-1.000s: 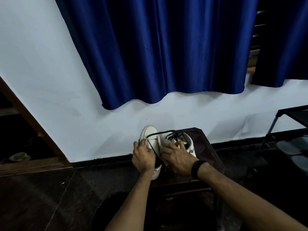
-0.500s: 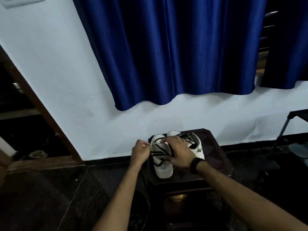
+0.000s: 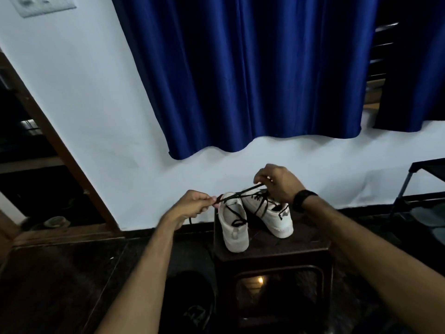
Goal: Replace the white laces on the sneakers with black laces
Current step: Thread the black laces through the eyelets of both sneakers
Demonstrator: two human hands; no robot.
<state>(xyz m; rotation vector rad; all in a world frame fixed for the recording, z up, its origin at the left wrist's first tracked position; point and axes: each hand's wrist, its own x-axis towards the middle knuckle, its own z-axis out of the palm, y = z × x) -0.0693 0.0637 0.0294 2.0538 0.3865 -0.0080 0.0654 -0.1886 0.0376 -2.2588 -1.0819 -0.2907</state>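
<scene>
The left hand [image 3: 192, 204] pinches one end of a black lace [image 3: 237, 194] between thumb and curled fingers [image 3: 209, 198], and a short tail of it hangs below the fist. The right hand [image 3: 280, 183] is raised a little higher, its fingers [image 3: 261, 177] curled and pinching the other end. Between the two hands the lace runs taut, passing just over the top of the left sneaker [image 3: 233, 227]. That sneaker stands on a dark surface [image 3: 301, 247] against the wall, heel toward the camera, with black lace crossing its upper part. The right sneaker [image 3: 272, 216] stands just beside it, angled away, and already carries black lacing down its front. No white lace shows anywhere in view, so the swap looks far along. The step in hand seems to be drawing the lace tight and even on the left sneaker, though whether it runs through the top eyelets or only lies across them cannot be told from here. The next move likely calls for evening the two ends, then crossing them to tie a knot, while keeping the pull gentle enough that the sneaker does not tip or slide off the surface. Beyond lie a white wall [image 3: 91, 116], a blue curtain [image 3: 252, 75] and a dark floor [image 3: 60, 285].
</scene>
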